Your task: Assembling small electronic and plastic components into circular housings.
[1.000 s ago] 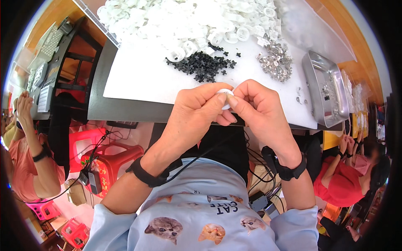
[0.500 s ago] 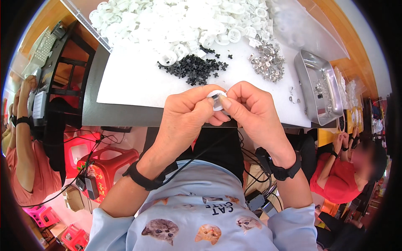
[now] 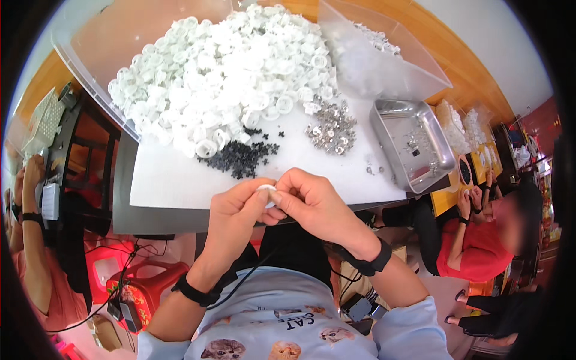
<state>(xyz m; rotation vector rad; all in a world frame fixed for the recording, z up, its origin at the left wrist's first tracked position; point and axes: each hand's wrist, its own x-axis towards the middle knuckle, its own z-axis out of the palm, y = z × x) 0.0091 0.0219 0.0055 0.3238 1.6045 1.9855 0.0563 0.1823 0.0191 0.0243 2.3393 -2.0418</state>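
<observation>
A small round white plastic part [image 3: 268,193] is pinched between both my hands, just in front of the table's near edge. My left hand [image 3: 237,204] grips its left side with thumb and forefinger. From the other side, my right hand [image 3: 312,203] presses thumb and fingers on it; the fingertips cover much of the part. Beyond my hands lie a pile of small black cross-shaped pieces [image 3: 237,159] and, to its right, a heap of small shiny metal pieces [image 3: 333,129]. Behind them rises a big mound of white round plastic parts [image 3: 222,72].
White sheeting [image 3: 162,180] covers the dark table [image 3: 156,220]. A metal tray [image 3: 442,157] with a few small bits stands at the right, below a clear plastic bin [image 3: 414,72]. A red stool [image 3: 147,282] is at lower left. People sit at both sides, one in a red shirt [image 3: 474,255].
The view has shifted, showing more of the mound and its bins. Both hands still pinch the white part, whose face is now more covered and tilted.
</observation>
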